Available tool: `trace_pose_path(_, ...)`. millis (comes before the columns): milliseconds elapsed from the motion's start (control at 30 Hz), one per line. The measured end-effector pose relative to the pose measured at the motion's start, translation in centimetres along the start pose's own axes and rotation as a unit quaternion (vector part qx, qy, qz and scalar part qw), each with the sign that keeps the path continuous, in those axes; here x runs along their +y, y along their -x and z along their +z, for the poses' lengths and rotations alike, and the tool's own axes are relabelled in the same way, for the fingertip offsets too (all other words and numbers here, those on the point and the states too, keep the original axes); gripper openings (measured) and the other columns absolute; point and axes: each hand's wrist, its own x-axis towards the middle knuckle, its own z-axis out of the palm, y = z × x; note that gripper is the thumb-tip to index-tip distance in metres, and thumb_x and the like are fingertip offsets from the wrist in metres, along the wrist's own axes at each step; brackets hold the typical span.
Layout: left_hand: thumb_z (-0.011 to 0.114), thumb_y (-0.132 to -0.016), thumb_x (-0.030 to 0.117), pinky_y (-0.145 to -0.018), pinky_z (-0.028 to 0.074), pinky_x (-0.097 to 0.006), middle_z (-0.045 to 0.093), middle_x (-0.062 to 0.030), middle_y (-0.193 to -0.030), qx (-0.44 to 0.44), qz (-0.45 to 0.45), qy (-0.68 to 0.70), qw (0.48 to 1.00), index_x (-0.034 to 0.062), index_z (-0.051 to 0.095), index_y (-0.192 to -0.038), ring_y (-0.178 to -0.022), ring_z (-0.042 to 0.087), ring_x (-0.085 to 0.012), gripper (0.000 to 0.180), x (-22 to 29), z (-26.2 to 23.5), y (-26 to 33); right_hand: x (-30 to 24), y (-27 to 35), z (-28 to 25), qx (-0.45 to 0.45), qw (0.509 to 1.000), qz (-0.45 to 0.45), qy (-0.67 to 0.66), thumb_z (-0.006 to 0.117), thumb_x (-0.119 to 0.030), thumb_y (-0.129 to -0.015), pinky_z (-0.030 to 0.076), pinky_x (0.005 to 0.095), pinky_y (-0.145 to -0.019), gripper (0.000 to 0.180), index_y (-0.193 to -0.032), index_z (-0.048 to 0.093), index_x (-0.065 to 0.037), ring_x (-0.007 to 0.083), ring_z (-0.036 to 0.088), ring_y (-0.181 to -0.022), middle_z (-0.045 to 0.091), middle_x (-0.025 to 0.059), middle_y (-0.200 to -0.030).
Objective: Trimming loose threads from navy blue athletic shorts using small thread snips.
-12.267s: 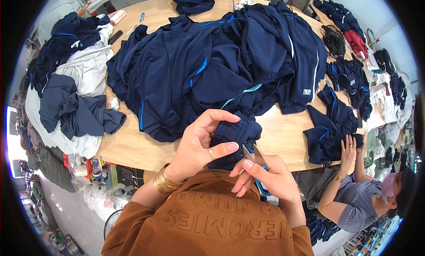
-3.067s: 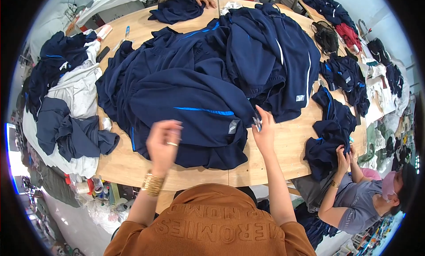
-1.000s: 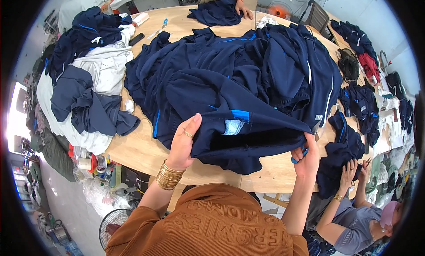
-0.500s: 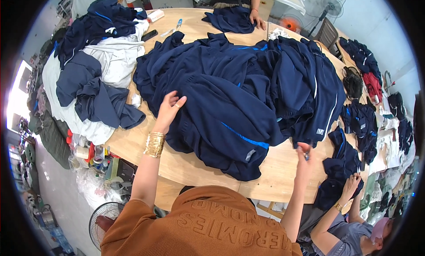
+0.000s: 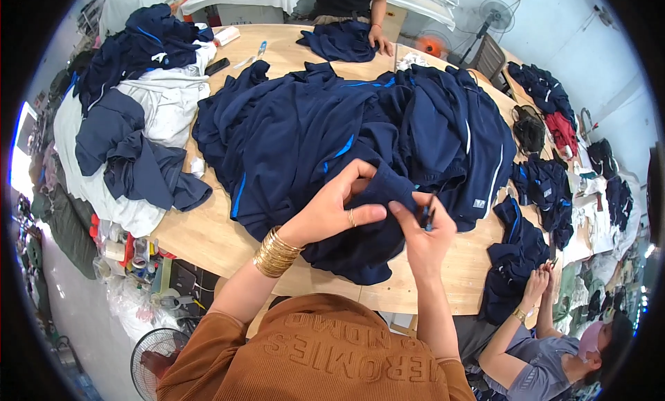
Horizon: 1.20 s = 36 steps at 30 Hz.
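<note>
A large heap of navy garments [image 5: 284,131] with blue and white trim covers the middle of the table. Just in front of me, my left hand [image 5: 343,210] grips the edge of a navy garment cuff [image 5: 391,186], fingers curled behind it and thumb in front. My right hand [image 5: 428,238] pinches the same cuff from the other side. Tucked in its fingers is a small tool [image 5: 427,219] with blue on it, mostly hidden, so its kind is unclear. The garment hangs down below both hands.
White cloth [image 5: 163,99] and dark garments pile up at the left. Across the wooden table [image 5: 277,44], a person's hand [image 5: 379,39] rests beside navy cloth. At the lower right, another person [image 5: 533,359] handles a navy garment. A fan [image 5: 156,363] stands at the lower left.
Both hands have come together in the middle and now hold a garment cuff, raised from the heap. Before, they were apart, the left touching the cloth. The view has shifted slightly.
</note>
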Motion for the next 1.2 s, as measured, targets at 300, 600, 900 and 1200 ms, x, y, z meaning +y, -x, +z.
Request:
trace_pose_path(300,0.069,-0.076,0.037,-0.051,0.043,-0.028,0.06,-0.0138,-0.065,-0.353,-0.121,-0.288,0.882,0.0019,0.065,-0.089,-0.055,0.058,-0.024,0.037,6.8,-5.5,3.7,-2.3,-1.0,-14.3,0.349,0.91,-0.037,-0.22,0.063,-0.001,-0.078,0.051,0.0264,-0.071,0.016,-0.092,0.055,0.001,0.0127,0.059,-0.076,0.06,0.0081,-0.084)
trace_pose_path(600,0.06,-0.087,0.023,-0.048,0.026,-0.024,0.026,0.003,-0.059,-0.122,-0.09,-0.274,0.95,0.0019,0.04,-0.063,-0.057,0.026,-0.0049,0.038,12.4,-10.8,-0.8,1.7,-5.6,-15.5,0.348,0.928,0.055,-0.119,0.07,-0.01,-0.077,0.033,0.0171,-0.054,0.01,-0.076,0.061,-0.006,0.0031,0.046,-0.061,0.051,-0.006,-0.068)
trace_pose_path(900,0.058,-0.087,0.026,-0.052,0.032,-0.025,0.029,-0.0053,-0.06,-0.23,0.041,-0.261,0.937,-0.002,0.049,-0.07,-0.056,0.029,-0.0083,0.034,12.6,-4.9,-5.0,-3.0,-5.2,-5.1,-0.122,0.982,0.002,-0.142,0.073,-0.02,-0.066,0.041,0.0257,-0.083,0.048,-0.109,0.06,-0.004,0.0147,0.054,-0.1,0.057,0.0067,-0.117)
trace_pose_path(1200,0.075,-0.073,0.02,-0.081,0.046,-0.024,0.064,-0.0101,-0.097,-0.388,-0.125,-0.154,0.9,-0.0118,0.057,-0.103,-0.086,0.057,-0.0106,0.047,10.6,-9.9,-4.8,1.7,-6.4,-10.9,-0.065,0.954,0.038,-0.291,0.07,-0.008,-0.061,0.044,0.0237,-0.064,0.017,-0.073,0.058,-0.003,0.0119,0.054,-0.066,0.056,0.0032,-0.071)
